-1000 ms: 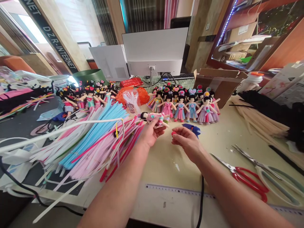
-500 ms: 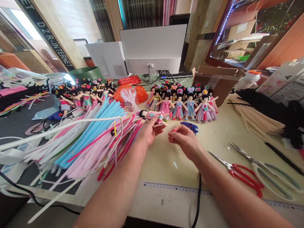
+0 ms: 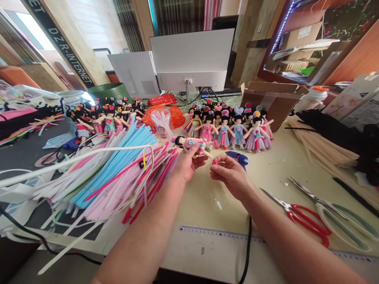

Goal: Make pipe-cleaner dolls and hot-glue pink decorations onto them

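My left hand [image 3: 189,161] is closed around a small pipe-cleaner doll [image 3: 189,143] with black hair and a pink dress, lying sideways with its head to the left. Between thumb and fingertips, my right hand [image 3: 227,172] pinches a small pink-red fuzzy piece [image 3: 215,162], just right of the doll's feet and apart from them. Right behind that hand lies a blue glue gun [image 3: 238,158], partly hidden by the fingers. Rows of finished-looking dolls [image 3: 226,130] in colourful dresses stand beyond both hands.
Bundles of pipe cleaners [image 3: 115,169] spread over the left side, under a white lamp-like arm [image 3: 89,153]. Red-handled scissors [image 3: 308,221] and grey-handled scissors [image 3: 340,215] lie right. A ruler [image 3: 213,232] runs along the front edge; a cardboard box [image 3: 269,102] stands behind.
The right fingers have turned slightly, so more of the pink-red piece shows. The left hand keeps its hold on the doll; the whole view has shifted a little.
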`<act>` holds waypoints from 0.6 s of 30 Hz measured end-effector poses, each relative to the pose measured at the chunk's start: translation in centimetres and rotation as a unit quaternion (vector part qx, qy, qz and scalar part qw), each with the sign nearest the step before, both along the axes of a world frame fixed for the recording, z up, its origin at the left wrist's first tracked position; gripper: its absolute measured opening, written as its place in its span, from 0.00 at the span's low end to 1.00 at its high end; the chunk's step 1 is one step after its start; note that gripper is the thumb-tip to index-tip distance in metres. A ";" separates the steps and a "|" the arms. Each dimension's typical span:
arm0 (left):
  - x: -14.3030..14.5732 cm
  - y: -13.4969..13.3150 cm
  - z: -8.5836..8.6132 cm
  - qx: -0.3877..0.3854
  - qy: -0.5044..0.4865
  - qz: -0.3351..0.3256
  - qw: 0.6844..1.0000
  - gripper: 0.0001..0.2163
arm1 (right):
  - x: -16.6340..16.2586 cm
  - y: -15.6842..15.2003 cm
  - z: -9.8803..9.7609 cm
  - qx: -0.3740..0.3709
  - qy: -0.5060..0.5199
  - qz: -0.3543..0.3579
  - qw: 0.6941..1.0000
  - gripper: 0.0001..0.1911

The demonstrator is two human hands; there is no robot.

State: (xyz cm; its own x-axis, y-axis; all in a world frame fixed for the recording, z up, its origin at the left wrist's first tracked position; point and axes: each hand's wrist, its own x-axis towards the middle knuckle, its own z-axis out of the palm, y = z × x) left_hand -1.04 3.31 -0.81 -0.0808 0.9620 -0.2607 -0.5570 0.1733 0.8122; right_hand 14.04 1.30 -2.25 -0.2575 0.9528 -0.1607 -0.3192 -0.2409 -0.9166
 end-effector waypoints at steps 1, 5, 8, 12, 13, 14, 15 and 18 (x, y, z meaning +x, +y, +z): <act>0.0 0.0 0.0 0.001 -0.001 0.001 1.000 0.09 | 0.0 0.0 0.0 -0.001 0.002 0.001 1.000 0.22; 0.1 -0.1 0.0 0.004 0.003 -0.001 1.000 0.10 | 0.0 0.1 -0.1 0.005 -0.003 -0.012 1.000 0.22; 0.2 -0.1 -0.1 0.012 0.008 0.001 1.000 0.11 | 0.0 0.1 -0.1 0.030 -0.028 -0.032 0.999 0.21; 0.4 -0.1 -0.2 0.021 0.014 -0.002 1.000 0.12 | -0.1 0.2 -0.2 0.068 -0.062 -0.061 0.994 0.19; 0.4 -0.1 -0.2 0.022 0.015 -0.002 1.000 0.12 | -0.1 0.2 -0.2 0.078 -0.069 -0.066 0.992 0.19; 0.4 -0.2 -0.2 0.022 0.015 -0.002 1.000 0.12 | -0.1 0.3 -0.3 0.088 -0.074 -0.070 0.991 0.18; 0.4 -0.2 -0.2 0.023 0.014 -0.002 1.000 0.11 | -0.1 0.3 -0.3 0.098 -0.079 -0.074 0.989 0.18; 0.4 -0.2 -0.2 0.025 0.012 -0.003 1.000 0.10 | 0.0 0.5 -0.6 0.127 -0.103 -0.086 0.983 0.15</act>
State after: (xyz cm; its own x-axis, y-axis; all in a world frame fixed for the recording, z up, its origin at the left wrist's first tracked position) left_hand -0.62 3.08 -0.96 -0.0798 0.9745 -0.2096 -0.5363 0.1353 0.8331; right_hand 14.09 1.81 -2.85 -0.0758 0.9956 0.0551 -0.1364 0.0444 -0.9897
